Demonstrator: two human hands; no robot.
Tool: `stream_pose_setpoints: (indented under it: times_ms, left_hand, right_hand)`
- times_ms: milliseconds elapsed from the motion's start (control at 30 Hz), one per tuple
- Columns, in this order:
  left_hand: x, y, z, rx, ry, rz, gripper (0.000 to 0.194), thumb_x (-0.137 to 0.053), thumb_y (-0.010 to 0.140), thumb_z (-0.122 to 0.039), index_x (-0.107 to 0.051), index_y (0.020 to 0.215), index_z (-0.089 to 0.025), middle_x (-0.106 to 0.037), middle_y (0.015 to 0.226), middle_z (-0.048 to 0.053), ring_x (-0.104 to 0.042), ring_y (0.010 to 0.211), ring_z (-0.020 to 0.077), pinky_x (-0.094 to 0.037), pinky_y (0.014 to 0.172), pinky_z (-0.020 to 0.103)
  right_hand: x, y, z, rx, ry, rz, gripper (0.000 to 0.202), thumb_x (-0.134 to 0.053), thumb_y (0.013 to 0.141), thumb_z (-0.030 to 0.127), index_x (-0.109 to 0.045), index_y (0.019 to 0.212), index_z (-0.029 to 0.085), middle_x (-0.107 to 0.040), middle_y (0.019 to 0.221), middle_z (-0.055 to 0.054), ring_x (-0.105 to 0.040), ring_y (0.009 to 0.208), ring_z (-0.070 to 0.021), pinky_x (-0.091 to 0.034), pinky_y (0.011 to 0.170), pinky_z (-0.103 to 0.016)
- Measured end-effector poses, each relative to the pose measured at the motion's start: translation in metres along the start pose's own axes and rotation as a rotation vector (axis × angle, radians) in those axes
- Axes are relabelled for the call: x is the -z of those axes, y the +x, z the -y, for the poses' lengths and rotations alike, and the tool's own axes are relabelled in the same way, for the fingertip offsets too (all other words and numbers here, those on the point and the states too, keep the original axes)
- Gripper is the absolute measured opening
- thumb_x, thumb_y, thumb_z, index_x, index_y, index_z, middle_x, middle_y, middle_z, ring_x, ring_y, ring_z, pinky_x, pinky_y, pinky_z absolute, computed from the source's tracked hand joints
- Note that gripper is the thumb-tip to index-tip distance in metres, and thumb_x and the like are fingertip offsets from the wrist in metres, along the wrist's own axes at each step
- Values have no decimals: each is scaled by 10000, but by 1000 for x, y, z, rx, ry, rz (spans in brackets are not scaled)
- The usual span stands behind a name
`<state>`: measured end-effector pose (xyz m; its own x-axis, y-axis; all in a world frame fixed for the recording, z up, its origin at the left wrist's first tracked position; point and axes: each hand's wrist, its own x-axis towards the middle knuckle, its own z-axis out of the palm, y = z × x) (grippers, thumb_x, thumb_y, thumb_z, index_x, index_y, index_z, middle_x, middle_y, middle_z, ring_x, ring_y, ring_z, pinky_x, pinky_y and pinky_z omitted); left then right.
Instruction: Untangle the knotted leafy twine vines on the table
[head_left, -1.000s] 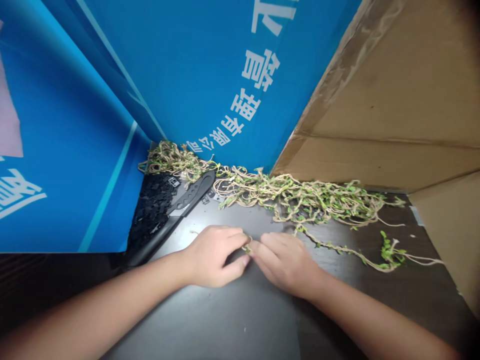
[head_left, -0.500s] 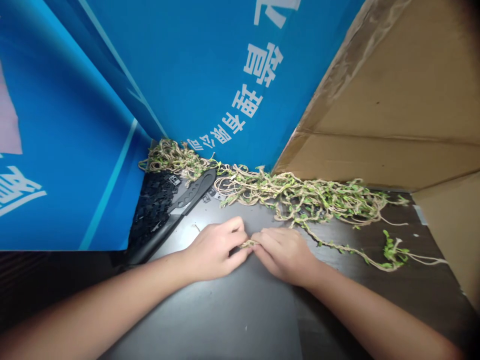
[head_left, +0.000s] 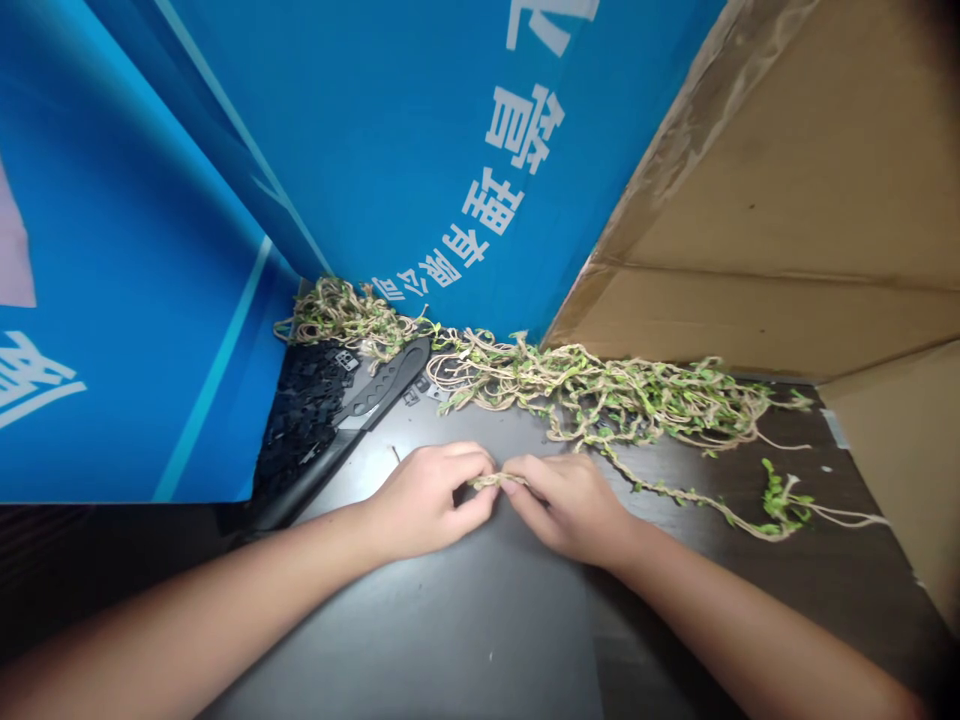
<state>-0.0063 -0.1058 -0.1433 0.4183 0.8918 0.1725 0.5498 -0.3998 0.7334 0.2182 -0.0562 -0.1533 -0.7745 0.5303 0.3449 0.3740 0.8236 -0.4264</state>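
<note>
My left hand (head_left: 435, 497) and my right hand (head_left: 574, 505) meet low over the grey board, both closed in a pinch. Between their fingertips runs a short stretch of leafy twine (head_left: 487, 482), tan with little green on it here. Past my right hand a strand of the same kind (head_left: 686, 495) trails over the dark table to a leafy knot (head_left: 787, 500) with loose ends. Whether it joins the held piece is hidden by my hand. A tangled heap of leafy twine (head_left: 645, 400) lies just beyond my hands.
A smaller twine bundle (head_left: 341, 310) sits at the back left, by many small black pieces (head_left: 307, 400). A black-handled tool (head_left: 367, 410), perhaps a saw or knife, slants left of my hands. Blue panels (head_left: 420, 150) and cardboard (head_left: 780, 220) wall the table. The grey board (head_left: 450, 630) lies in front.
My fingers have shifted slightly, and more of the twine shows between them. The heap and the trailing strand lie as before.
</note>
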Motion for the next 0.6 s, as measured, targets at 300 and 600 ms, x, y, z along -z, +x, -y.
stream_pose_setpoints:
  times_ms: [300, 600]
  left_hand:
    - [2, -3, -4, 105, 6, -10, 140, -496, 1006, -270, -590, 950, -183, -602, 695, -33, -497, 570, 94, -343, 583, 228]
    - [1, 1, -1, 111, -84, -109, 151, -537, 947, -193, -635, 837, -159, -603, 823, 17, -554, 750, 115, -390, 695, 234]
  right_hand:
    - [0, 2, -3, -14, 36, 38, 159, -487, 1061, 293, -618, 1057, 203, -686, 776, 7, -638, 666, -128, -383, 625, -270]
    - [94, -2, -11, -308, -273, -65, 245, -497, 1035, 335, -593, 846, 213, -651, 808, -51, -599, 737, -195, -420, 677, -326]
